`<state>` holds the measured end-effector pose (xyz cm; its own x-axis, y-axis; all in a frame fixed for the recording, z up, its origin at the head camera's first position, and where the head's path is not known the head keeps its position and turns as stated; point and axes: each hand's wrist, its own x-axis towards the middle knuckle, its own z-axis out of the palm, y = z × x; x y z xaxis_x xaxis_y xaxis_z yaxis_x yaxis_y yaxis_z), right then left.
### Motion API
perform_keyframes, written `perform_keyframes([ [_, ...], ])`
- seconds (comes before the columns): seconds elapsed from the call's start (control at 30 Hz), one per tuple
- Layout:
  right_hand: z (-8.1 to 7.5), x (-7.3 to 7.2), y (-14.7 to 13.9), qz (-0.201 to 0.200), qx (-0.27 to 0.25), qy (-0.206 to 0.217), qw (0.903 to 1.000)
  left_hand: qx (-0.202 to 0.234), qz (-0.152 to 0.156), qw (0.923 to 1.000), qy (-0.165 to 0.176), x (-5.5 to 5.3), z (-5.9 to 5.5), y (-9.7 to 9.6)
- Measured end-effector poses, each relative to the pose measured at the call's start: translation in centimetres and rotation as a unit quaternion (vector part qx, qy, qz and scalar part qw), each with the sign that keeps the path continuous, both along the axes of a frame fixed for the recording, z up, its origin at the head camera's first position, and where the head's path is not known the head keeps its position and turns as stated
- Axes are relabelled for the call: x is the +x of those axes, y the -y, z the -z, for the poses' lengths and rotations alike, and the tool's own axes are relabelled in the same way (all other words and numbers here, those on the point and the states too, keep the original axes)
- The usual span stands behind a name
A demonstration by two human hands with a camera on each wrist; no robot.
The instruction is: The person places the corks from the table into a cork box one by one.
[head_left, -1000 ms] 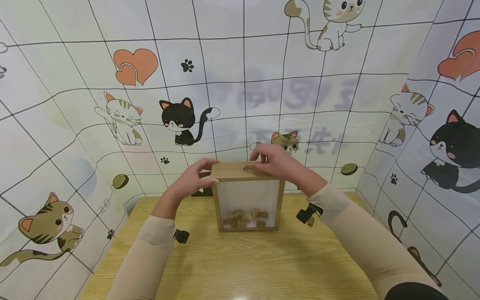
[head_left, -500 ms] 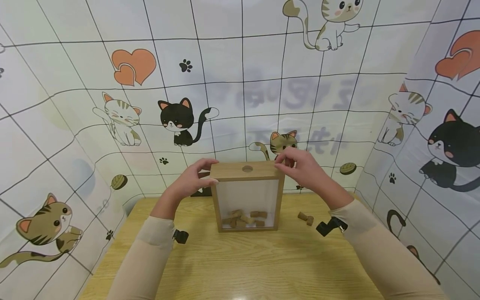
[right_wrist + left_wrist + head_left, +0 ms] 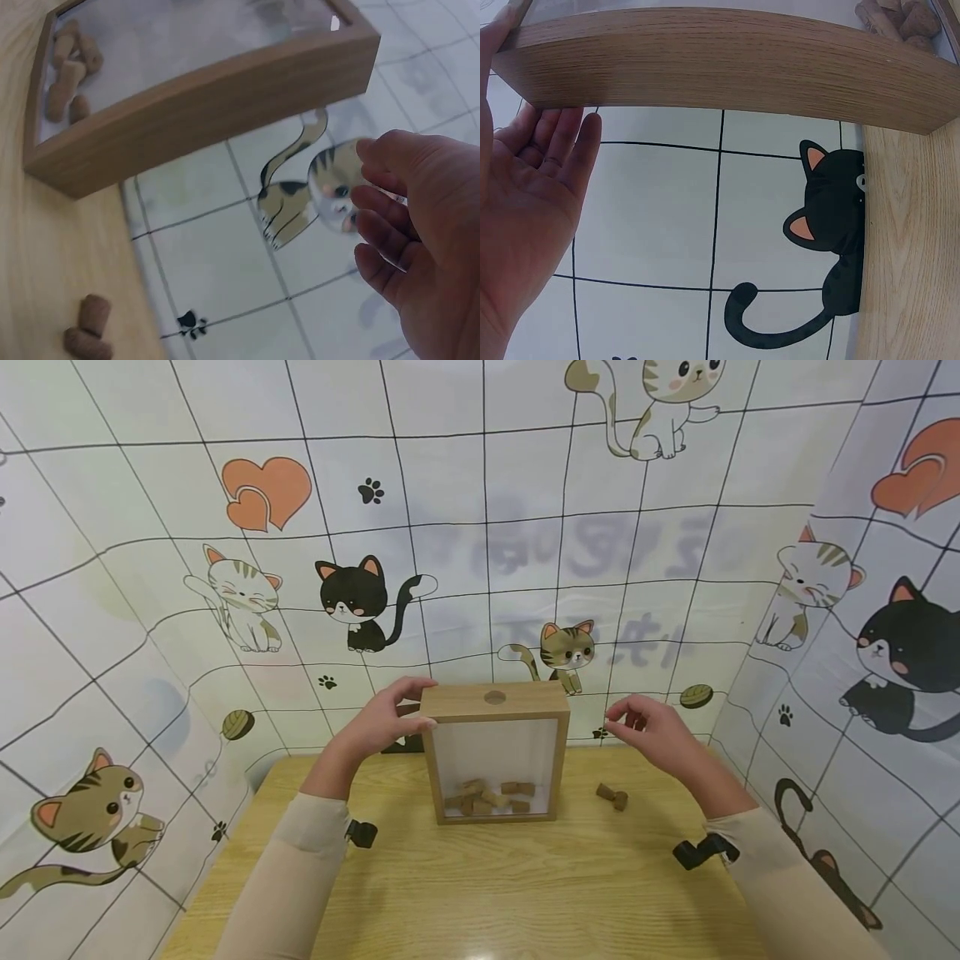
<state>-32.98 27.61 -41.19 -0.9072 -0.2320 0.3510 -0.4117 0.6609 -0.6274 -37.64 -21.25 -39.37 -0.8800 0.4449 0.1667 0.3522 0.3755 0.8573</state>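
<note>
A shallow wooden box with a clear front stands upright on the table, a round hole in its top. Several brown corks lie at the bottom behind the front pane. My left hand holds the box's upper left corner, thumb at the front edge and fingers behind; the left wrist view shows those fingers at the back edge. Off to the right, my right hand is in the air, fingers loosely bent and holding nothing. Below it, two loose corks lie together on the table.
The wood-grain table ends at a wall covering printed with cats, hearts and grid lines. This covering also rises on both sides. Each sleeve carries a black wrist camera, one on the left and one on the right.
My right hand has moved from over the hole in the box's top, rightward and down, past its right edge. Both loose corks have come into full view. My left hand keeps its hold.
</note>
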Motion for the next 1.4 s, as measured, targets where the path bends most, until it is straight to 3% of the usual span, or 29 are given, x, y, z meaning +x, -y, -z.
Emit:
perform_keyframes([
  [0.3,5.4,0.4,-2.9,0.039,-0.010,0.038,0.9985,0.006,0.002,1.0000,-0.003,-0.3,0.2,0.0],
  [0.87,12.2,0.4,-3.8,0.045,-0.019,0.072,0.9962,0.003,-0.006,1.0000,-0.004,-0.1,-0.1,0.0],
  [1.4,16.2,0.8,-3.9,0.066,-0.045,0.130,0.9882,0.006,-0.001,1.0000,-0.001,0.3,0.0,-0.3],
])
